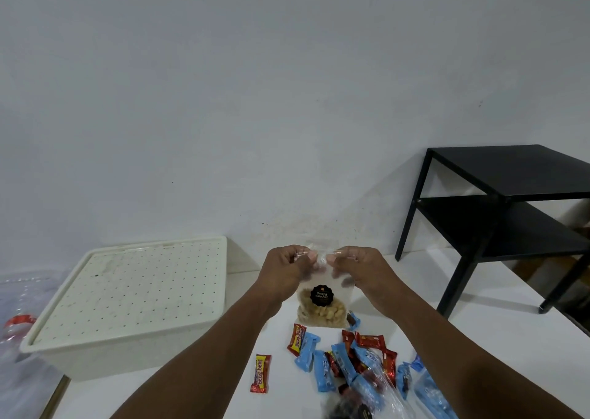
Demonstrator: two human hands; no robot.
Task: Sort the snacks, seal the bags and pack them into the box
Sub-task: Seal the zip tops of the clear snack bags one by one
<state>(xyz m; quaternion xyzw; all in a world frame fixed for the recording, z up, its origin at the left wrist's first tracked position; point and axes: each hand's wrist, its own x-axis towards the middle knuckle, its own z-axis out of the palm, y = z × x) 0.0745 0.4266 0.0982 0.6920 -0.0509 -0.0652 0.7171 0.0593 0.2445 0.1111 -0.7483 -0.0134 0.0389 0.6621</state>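
nearest, a pile of red and blue snack bars (351,364) lies on the white surface (191,396), with 1 red bar (261,373) apart on its left. above the pile, the left hand (289,271) and the right hand (357,270) hold up a clear bag of nuts (322,307), fingers of both clamped on its top edge. farther left stands the cream box (127,297), its lid on. behind at right is a black side table (510,176).

We cannot see inside the lidded box (127,294). Frame edges cut the black table (510,169) at right and a blurred dark packet (349,409) at bottom. The snack bag (322,311) has an indistinct top.
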